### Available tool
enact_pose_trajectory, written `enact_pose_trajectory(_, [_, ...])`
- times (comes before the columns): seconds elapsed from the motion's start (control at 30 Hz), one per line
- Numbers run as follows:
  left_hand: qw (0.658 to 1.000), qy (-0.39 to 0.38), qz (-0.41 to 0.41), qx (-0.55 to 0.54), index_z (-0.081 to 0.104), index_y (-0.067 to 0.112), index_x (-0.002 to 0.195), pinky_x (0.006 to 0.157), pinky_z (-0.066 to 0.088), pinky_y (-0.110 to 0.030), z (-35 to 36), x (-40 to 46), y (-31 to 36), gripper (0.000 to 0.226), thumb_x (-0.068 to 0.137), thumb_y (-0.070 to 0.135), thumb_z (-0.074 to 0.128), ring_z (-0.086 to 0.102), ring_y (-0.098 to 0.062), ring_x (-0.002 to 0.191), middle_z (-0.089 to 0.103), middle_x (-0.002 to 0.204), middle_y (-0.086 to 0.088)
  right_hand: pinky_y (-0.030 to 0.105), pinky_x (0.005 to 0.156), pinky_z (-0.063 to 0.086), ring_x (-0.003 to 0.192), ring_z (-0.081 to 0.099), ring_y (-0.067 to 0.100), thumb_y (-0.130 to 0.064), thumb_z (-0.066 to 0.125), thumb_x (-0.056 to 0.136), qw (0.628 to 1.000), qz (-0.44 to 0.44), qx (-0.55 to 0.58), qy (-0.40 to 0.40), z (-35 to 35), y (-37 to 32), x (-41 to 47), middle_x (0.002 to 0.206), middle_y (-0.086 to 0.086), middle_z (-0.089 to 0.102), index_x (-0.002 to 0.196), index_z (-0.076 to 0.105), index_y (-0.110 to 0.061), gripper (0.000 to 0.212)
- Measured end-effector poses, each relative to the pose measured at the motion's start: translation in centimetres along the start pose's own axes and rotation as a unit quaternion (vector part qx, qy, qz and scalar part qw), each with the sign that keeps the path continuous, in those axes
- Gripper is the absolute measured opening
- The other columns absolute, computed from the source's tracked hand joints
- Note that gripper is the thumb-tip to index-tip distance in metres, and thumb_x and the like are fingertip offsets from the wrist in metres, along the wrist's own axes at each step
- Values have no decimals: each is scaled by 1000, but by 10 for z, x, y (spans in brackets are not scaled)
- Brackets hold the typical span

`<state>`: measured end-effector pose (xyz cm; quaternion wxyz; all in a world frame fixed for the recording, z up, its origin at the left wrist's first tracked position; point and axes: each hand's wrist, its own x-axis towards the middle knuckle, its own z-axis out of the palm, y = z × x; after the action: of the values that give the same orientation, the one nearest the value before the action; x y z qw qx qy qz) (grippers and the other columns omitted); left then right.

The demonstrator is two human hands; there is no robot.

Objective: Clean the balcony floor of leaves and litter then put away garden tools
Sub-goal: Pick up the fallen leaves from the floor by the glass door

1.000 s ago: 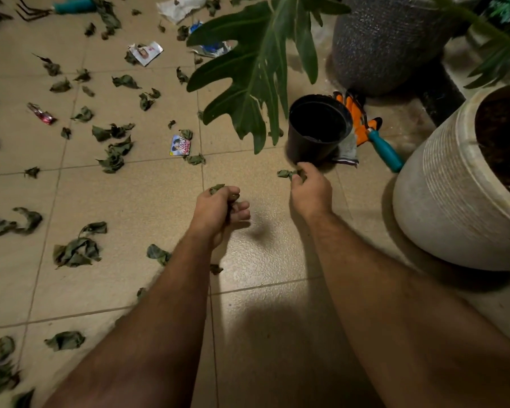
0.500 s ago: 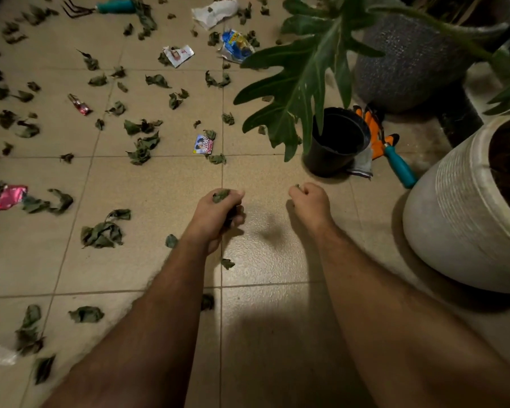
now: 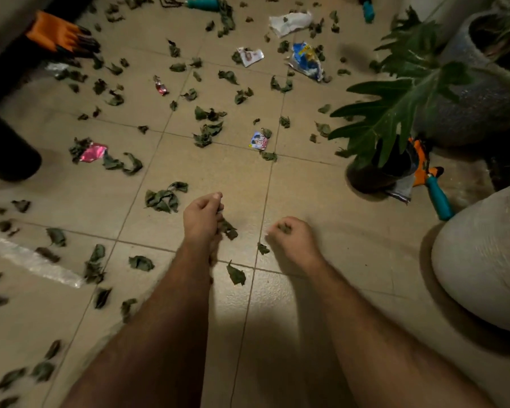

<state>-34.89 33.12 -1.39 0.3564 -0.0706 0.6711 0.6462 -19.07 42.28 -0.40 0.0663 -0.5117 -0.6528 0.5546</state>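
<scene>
**Both hands full of dried leaves over the balcony floor**

The left hand [image 3: 202, 214] is curled round a bunch of dried leaves [image 3: 227, 228], some sticking out below the fingers. The right hand [image 3: 292, 238] is fisted on a smaller clump of leaves [image 3: 283, 228]. Both hang above the tiled floor [image 3: 306, 195], on the near side of the black plastic pot [image 3: 371, 175]. More leaves and wrappers lie scattered left of that pot; the nearest is a small packet [image 3: 259, 140] whose print is too blurred to read. A teal-handled trowel [image 3: 437, 195] lies just right of the pot, on an orange glove [image 3: 421, 160].
</scene>
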Motion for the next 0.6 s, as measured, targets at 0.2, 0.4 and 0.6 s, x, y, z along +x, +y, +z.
enact_pose_trajectory(0.2, [947,109,125,275,71,10,110,68,41,-20,-26,-8,4,31,93,35,66,56,-3,70,72,98,-6,29,58,38,71,53,13,-48,77,77,957,-63,-282,33,32,23,-5,77,-7,58,81,56,-23,33])
enact_pose_trajectory(0.4, [879,2,114,463,54,19,137,93,50,-36,-24,-11,-1,69,78,42,81,59,-24,117,60,134,-8,32,58,33,70,48,15,-37,70,86,943,-94,-318,14,42,25,-5,73,-5,51,76,53,-18,27])
enact_pose_trajectory(0.6, [811,-40,113,572,50,20,133,98,51,-40,-13,-9,-24,59,83,35,78,55,-28,115,48,128,-11,15,38,30,46,37,5,-1,60,90,1000,12,28,4,27,7,-20,65,4,40,79,48,-6,17])
